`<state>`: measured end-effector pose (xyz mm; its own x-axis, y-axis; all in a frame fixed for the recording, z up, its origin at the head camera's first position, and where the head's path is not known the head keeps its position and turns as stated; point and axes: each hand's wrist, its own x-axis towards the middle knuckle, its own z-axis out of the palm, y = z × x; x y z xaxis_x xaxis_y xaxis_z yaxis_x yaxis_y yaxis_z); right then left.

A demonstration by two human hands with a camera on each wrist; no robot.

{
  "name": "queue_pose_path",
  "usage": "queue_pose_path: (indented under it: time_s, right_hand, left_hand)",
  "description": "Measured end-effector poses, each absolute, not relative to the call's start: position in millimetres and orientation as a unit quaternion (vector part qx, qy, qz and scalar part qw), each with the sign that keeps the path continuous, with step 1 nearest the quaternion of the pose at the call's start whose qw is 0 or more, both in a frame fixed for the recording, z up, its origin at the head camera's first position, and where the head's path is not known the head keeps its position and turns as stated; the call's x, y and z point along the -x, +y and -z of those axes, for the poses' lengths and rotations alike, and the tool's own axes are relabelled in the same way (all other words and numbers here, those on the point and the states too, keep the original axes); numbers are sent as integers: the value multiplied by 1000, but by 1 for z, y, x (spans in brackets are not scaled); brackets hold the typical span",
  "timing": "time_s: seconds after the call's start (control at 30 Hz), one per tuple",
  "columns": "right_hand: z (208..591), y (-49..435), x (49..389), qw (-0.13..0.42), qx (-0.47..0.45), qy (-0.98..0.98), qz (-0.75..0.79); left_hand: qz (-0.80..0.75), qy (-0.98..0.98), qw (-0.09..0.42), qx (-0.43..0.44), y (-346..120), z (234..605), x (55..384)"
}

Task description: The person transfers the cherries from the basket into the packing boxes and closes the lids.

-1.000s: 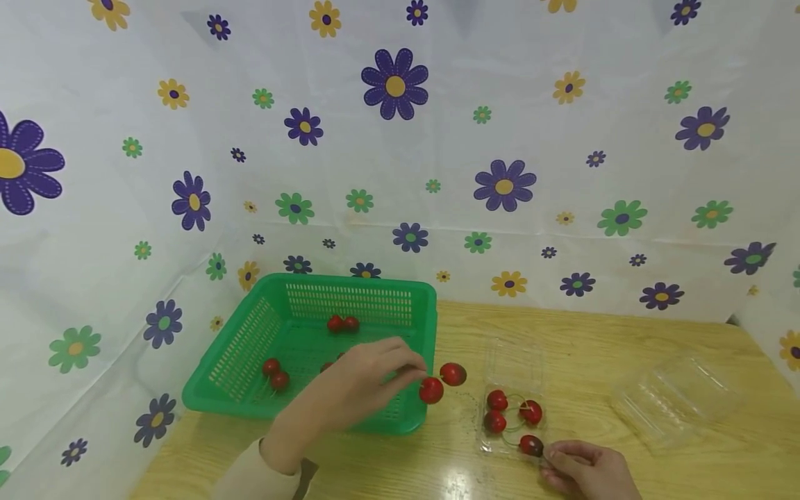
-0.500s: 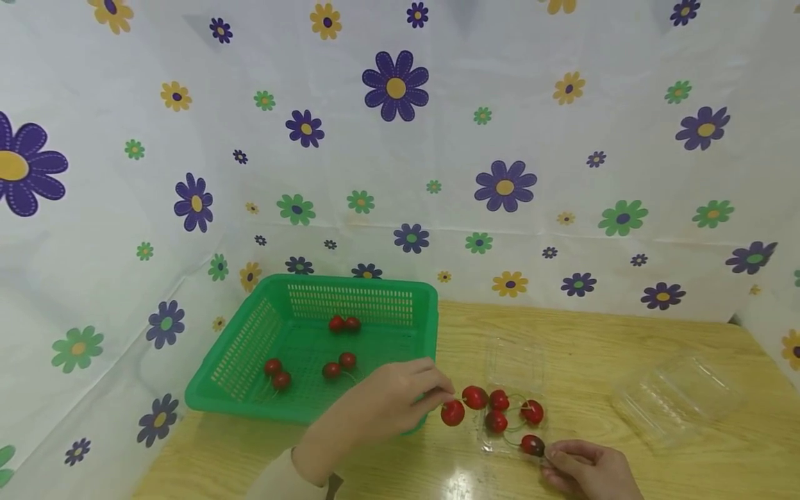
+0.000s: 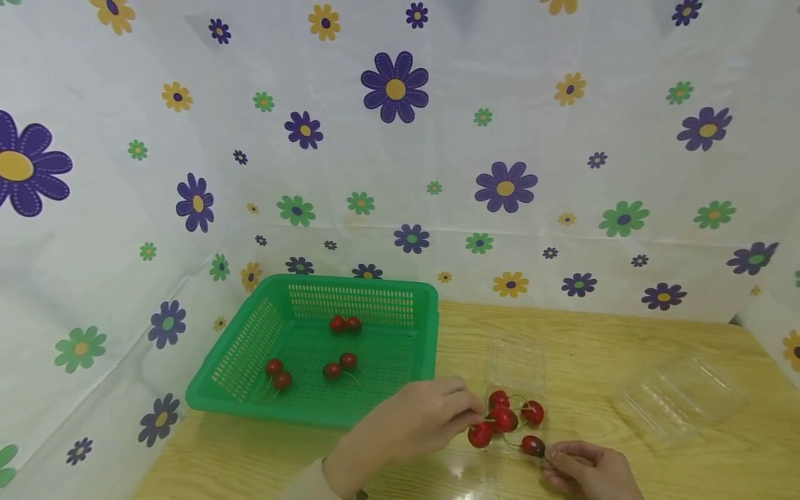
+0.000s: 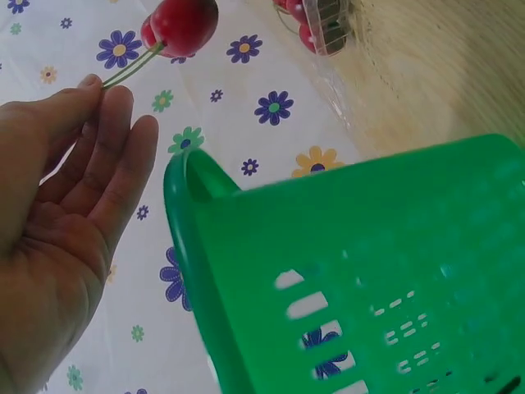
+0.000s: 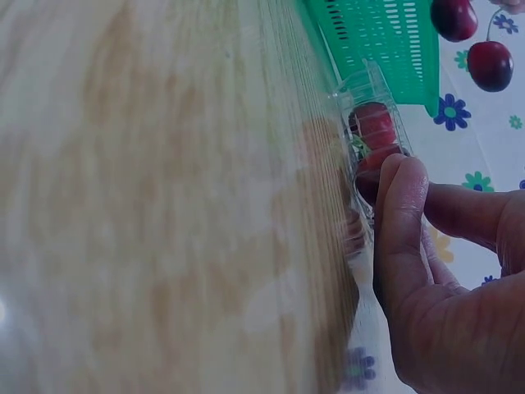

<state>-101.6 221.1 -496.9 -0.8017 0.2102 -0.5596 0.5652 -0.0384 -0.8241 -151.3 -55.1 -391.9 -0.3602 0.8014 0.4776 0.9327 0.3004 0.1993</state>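
- We see the pair of held cherries point(image 3: 503, 419) as round, glossy and bright red, each with a thin green stem.
- The left hand point(image 3: 420, 415) pinches these stems between thumb and finger, and the pair is at the left near side of the clear box point(image 3: 515, 362); we cannot tell if it touches what lies there.
- The right hand point(image 3: 590, 470) grips the box at its near right corner, just beside a cherry with one dark side point(image 3: 533, 446).
- We count two cherries in the left hand and three visible in the box; more may be hidden behind the held pair.
- In the green basket point(image 3: 432, 333), at the left, we count six basket cherries point(image 3: 348, 361), lying as three pairs: one far, one left, one nearer the middle.
- We count one basket with slotted walls, and two clear boxes; the second clear box point(image 3: 681, 399) stands farther right.
- All rest on one wooden table point(image 3: 581, 354), before a white cloth point(image 3: 437, 153) printed with purple, yellow and green flowers.
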Motion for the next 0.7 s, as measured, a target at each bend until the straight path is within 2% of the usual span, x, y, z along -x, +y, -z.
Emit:
queue_pose_path:
  time_s: [0.17,0.33,0.53,0.7]
  right_hand:
    - [496,222,102,138,-288,674,666]
    - [496,222,103,142,-289,669,670]
    - [495,221,103,136,-284,678,664]
    - [494,220,102,132,-286,674,668]
  left_hand:
    - [180,-802,173,543,-46,395,149]
    - [174,-808,168,538,-36,400,148]
    - [158,-804,192,541,-23,409,147]
    - [125,-821,178,527,-15,413,144]
